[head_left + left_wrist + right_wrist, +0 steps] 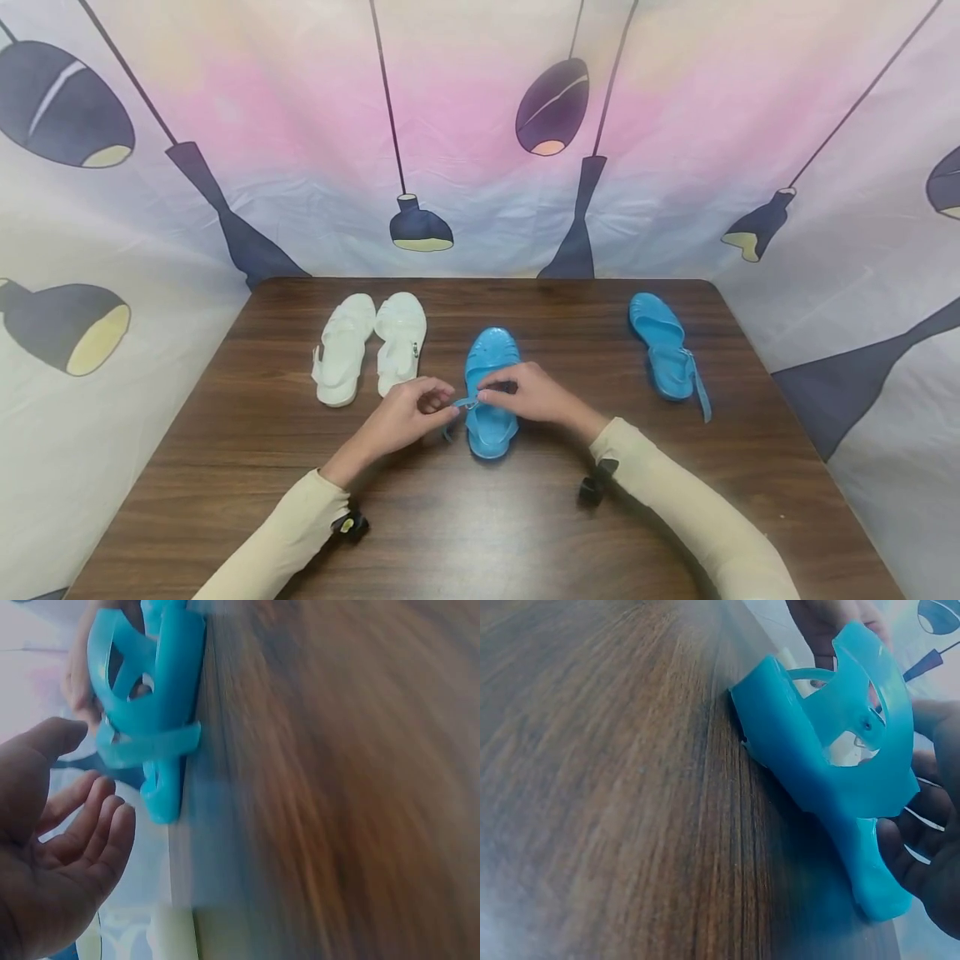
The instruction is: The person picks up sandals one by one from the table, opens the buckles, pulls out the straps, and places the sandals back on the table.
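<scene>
Closest to me are the person's cream sleeves (pixel 273 533), each with a small black device (pixel 590 490) at the wrist, just behind the grips. The right grip (pixel 528 393) is narrow: thumb and forefinger pinch the thin strap of a glossy sky-blue moulded jelly sandal (pixel 492 429), right by its little metal buckle (pixel 866 724). The left grip (pixel 408 414) is loose and fairly wide, its thumb at the strap's loose end (pixel 161 746), with no plain pinch there; that tail hangs down outside the sole.

The blue sandal sits upright between the two grips, heel towards the person, presumably so that both hands can reach the buckle side. Holding by the buckle probably steadies the limp strap, which looks soft and bendy, while the ankle band arches up by itself, slightly see-through.

Just beyond the left grip, two milky-white strappy sandals (pixel 341 358) stand side by side, toes away, matt beside the shinier blue. Further out, to the right of the right grip and beyond it, the matching blue sandal (pixel 671 371) lies apart, strap trailing outward. All rest on a dark wood-grain worktop (pixel 573 333). Behind it hangs a creased pastel cloth (pixel 465 108) printed with dark lamps (pixel 422 229).
</scene>
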{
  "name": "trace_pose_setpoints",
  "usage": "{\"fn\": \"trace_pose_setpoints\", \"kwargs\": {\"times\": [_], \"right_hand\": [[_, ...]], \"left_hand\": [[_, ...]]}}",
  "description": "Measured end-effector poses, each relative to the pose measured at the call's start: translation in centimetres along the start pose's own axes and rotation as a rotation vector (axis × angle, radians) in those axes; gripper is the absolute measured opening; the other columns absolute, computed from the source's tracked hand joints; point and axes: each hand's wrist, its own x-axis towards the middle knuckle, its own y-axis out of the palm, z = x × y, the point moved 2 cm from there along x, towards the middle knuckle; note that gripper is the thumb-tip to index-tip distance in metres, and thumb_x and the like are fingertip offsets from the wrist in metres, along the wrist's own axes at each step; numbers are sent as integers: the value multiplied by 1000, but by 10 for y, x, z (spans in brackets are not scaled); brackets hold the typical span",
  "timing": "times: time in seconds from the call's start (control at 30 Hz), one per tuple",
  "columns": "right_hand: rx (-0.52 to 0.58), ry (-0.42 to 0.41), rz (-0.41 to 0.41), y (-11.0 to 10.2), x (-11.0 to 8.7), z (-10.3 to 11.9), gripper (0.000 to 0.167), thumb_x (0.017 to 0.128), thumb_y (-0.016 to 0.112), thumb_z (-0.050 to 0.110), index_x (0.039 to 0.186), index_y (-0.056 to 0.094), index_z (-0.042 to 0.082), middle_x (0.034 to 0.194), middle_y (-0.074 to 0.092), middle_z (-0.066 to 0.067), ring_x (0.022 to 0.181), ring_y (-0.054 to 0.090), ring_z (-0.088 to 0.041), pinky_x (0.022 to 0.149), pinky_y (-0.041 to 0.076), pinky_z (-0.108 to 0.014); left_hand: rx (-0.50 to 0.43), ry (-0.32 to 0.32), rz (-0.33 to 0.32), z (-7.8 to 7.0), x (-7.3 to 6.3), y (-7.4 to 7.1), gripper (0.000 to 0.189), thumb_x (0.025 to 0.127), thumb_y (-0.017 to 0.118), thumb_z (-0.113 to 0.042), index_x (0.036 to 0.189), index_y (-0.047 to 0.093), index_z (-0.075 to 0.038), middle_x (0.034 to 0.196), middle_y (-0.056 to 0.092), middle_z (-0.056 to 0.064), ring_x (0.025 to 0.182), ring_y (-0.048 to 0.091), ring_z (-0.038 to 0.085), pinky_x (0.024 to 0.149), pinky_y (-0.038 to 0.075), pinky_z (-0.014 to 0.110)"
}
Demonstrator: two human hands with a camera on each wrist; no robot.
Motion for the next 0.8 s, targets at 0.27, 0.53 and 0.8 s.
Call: {"fn": "trace_pose_setpoints", "kwargs": {"times": [0.27, 0.53, 0.8], "right_hand": [[8, 33, -22, 0, -3, -1, 24, 101, 66, 33, 114, 77, 16, 108, 76, 9, 94, 65, -3, 83, 56, -27], [52, 6, -42, 0, -5, -5, 19, 95, 76, 29, 110, 77, 18, 104, 75, 13, 97, 66, -3, 86, 57, -28], [48, -15, -65, -1, -7, -3, 19, 92, 79, 24, 110, 77, 17, 106, 75, 11, 101, 67, -5, 89, 57, -29]], "left_hand": [[22, -4, 13, -10, 20, 15, 33, 93, 77, -25, 117, 70, -3, 102, 72, 4, 92, 67, 12, 80, 58, 27], [30, -26, 45, -12, 29, 25, 26, 89, 80, -25, 108, 71, -10, 97, 72, -1, 87, 65, 10, 77, 56, 27], [48, -74, 8, -19, 30, 33, 23, 85, 83, -23, 101, 70, -12, 92, 73, -2, 82, 64, 7, 73, 56, 27]]}}
